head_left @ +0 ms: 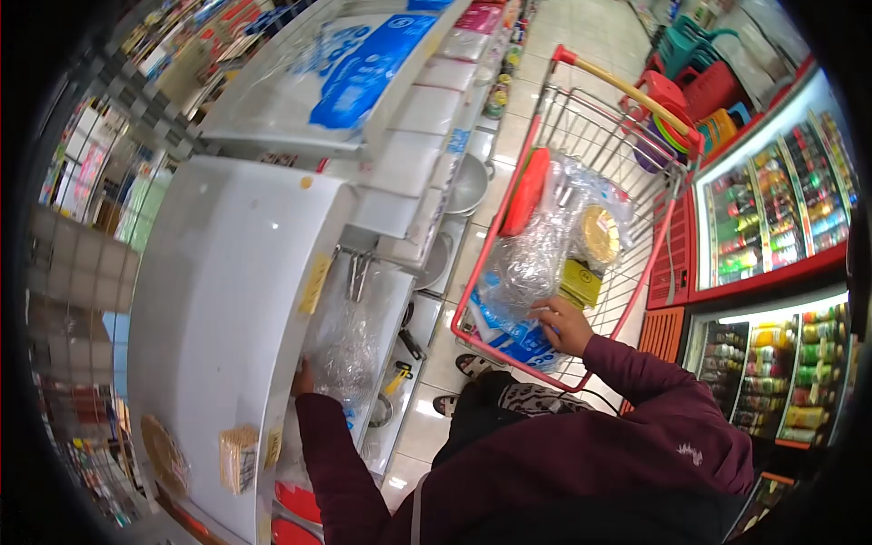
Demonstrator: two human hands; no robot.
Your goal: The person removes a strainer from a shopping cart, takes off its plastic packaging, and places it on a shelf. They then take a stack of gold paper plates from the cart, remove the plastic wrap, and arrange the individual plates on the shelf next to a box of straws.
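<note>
My right hand [565, 325] is inside the shopping cart [627, 313], over a blue and white plastic package [522, 343] near its close end. Its fingers are partly bent and apart, touching or just above the clear wrapping. Beside it lie a clear plastic-wrapped bundle [531, 263], an olive-green box [579, 283], a round golden item [600, 234] and a red item [527, 193]. My left hand [302, 377] reaches into the shelf at the left, beside clear plastic-wrapped goods [350, 341]. The upper shelf edge and sleeve hide most of its fingers.
A white upper shelf [227, 245] carries a pack of wooden sticks [238, 459]. Metal pans [468, 186] sit on the lower shelves. Lit drink coolers [781, 209] stand at the right. Red and green plastic stools [695, 59] are stacked beyond the cart on the tiled floor [568, 23].
</note>
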